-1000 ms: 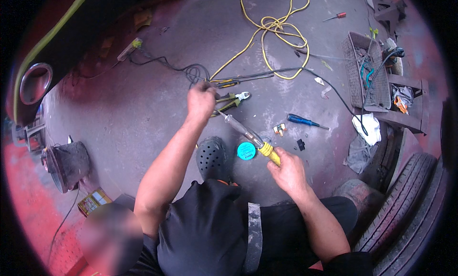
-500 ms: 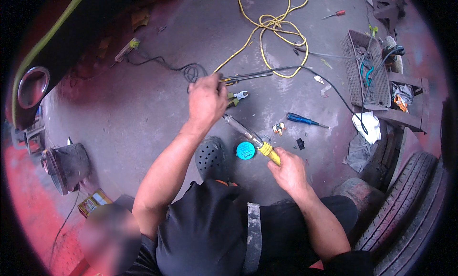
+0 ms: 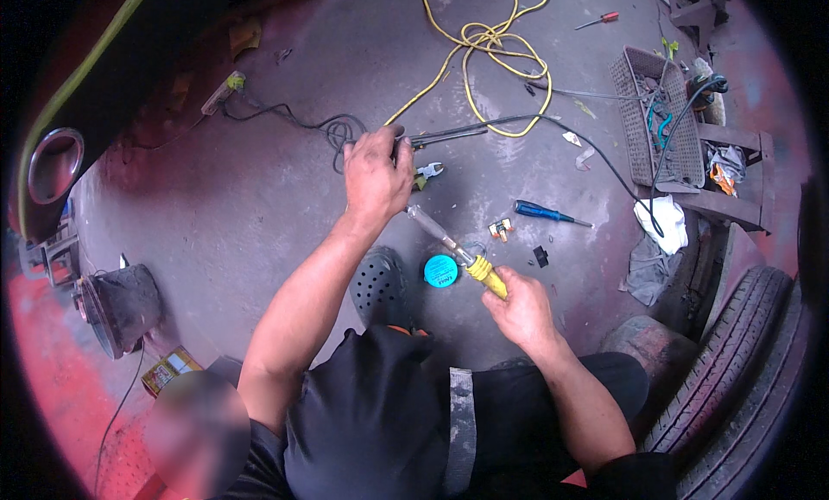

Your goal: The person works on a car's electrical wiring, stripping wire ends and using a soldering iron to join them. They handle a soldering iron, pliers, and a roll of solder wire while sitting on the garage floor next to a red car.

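Note:
My right hand [image 3: 520, 310] is wrapped round the yellow ribbed grip of what looks like a soldering iron [image 3: 427, 225]. Its clear barrel slants up and left, toward my left hand [image 3: 377, 174]. The left fingers are bent together over something dark that I cannot make out, beside a black cable. Partly behind that hand lie green-handled cutting pliers [image 3: 428, 171] and thin dark rods [image 3: 453, 135]. A round turquoise tin [image 3: 440, 271] sits below the barrel. Right of it are a small metal-and-white part [image 3: 500, 230], a black plastic piece [image 3: 541, 256] and a blue screwdriver [image 3: 548, 212].
A yellow cord [image 3: 466, 77] lies coiled ahead. A grey basket [image 3: 635, 120] of tools stands at right, above a white cloth [image 3: 663, 226] and tyres [image 3: 725, 362]. Far left are a power strip [image 3: 223, 92] and a dark bucket [image 3: 125, 306]. A red screwdriver [image 3: 598, 20] lies far right.
The view has shifted slightly, so the things on the floor appear a little further left. Both hands keep nearly the same pose, and the right still grips the yellow handle.

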